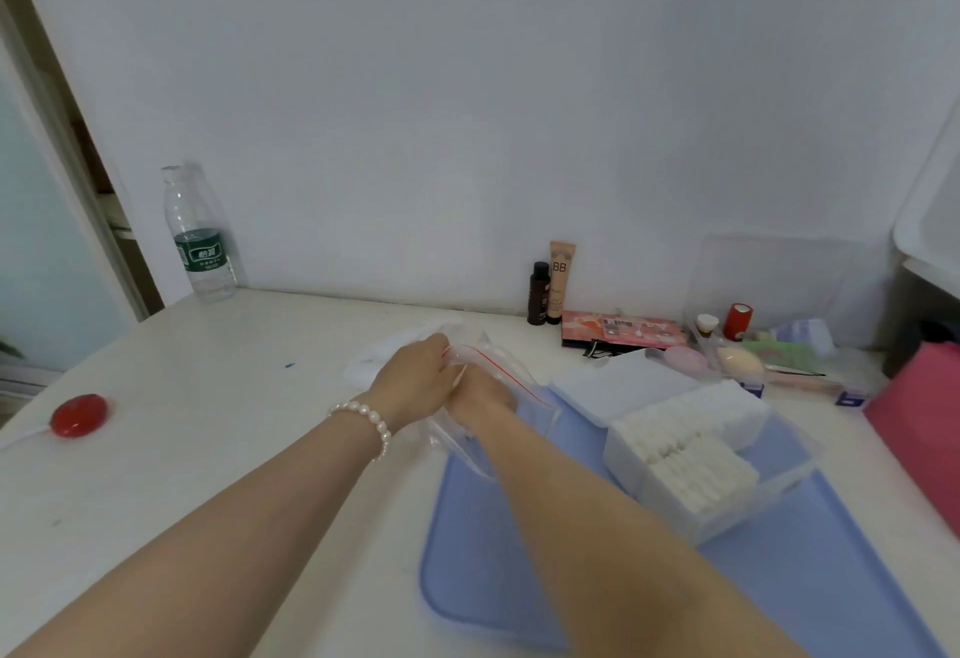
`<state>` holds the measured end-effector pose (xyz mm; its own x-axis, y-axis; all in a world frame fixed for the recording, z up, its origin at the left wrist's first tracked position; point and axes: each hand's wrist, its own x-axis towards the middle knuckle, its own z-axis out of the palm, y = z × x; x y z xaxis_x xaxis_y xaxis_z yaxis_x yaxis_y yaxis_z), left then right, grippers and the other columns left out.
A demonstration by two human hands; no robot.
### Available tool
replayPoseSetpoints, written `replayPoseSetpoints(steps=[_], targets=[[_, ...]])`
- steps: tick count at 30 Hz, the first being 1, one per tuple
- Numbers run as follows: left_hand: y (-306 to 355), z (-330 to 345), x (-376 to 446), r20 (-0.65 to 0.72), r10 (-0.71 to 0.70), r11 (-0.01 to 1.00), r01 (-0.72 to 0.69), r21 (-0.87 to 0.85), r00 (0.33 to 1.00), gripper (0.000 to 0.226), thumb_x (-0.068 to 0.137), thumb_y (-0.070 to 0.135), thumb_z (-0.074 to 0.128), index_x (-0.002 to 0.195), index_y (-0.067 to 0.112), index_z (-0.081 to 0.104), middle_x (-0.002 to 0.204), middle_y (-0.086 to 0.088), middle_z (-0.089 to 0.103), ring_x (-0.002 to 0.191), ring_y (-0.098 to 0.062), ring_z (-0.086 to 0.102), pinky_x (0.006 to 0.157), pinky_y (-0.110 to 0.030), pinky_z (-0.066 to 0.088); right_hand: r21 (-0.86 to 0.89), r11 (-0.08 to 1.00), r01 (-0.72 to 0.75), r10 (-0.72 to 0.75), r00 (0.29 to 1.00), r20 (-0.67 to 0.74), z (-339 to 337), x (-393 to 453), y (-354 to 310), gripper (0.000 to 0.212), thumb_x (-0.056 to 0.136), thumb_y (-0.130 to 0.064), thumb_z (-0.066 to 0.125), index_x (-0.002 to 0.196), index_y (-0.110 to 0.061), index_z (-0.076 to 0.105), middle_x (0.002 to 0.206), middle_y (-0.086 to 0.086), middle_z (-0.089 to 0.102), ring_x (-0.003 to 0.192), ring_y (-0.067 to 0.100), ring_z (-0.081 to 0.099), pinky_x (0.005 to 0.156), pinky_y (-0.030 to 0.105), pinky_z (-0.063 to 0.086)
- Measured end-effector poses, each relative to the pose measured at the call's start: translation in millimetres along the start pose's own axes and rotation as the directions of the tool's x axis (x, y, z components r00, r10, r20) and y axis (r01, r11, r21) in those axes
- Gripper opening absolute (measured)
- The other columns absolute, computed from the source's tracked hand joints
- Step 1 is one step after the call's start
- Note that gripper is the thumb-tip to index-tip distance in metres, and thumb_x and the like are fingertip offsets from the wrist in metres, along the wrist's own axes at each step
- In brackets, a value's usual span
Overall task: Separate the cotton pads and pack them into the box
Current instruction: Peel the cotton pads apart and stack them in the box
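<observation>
The left hand (415, 376) pinches the mouth of a clear zip bag (488, 371); the right hand (480, 397) reaches inside, its grip hidden. Cotton pads (691, 454) fill the box (727, 512) just right of the bag.

Clear zip bag (493, 371) with a red seal line lay crumpled at the blue mat's far edge. Translucent box (727, 506), lid open, stood on the mat to its right, holding white cotton pads (691, 454) packed upright in rows.
</observation>
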<state>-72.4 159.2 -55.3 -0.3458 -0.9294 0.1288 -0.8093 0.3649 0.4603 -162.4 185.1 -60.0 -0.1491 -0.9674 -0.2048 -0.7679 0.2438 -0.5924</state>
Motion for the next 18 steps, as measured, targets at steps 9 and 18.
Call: replayPoseSetpoints(steps=[9,18], targets=[[-10.7,-10.5,6.5,-0.015,0.003,0.992,-0.001,0.129,1.0,0.023,0.098,0.031,0.04,0.082,0.015,0.04,0.102,-0.013,0.061,0.092,-0.03,0.053,0.066,-0.031,0.032,0.046,0.999,-0.013,0.015,0.999,-0.047,8.4,1.0,-3.5,0.034,0.099,-0.019,0.036,0.131,-0.009,0.046,0.133,0.012,0.05,0.122,0.027,0.047,0.081,0.028,0.034],[-3.0,-5.6,7.1,-0.092,-0.05,0.989,0.062,0.137,0.995,0.017,0.096,0.026,0.041,0.089,0.011,0.045,0.103,-0.014,0.061,0.092,-0.031,0.053,0.066,-0.031,0.034,0.133,0.989,0.065,-0.045,0.988,-0.147,8.2,-2.1,-7.7,0.017,0.093,-0.014,0.04,0.081,-0.016,0.051,0.072,-0.004,0.051,0.085,0.021,0.053,0.07,0.028,0.036]])
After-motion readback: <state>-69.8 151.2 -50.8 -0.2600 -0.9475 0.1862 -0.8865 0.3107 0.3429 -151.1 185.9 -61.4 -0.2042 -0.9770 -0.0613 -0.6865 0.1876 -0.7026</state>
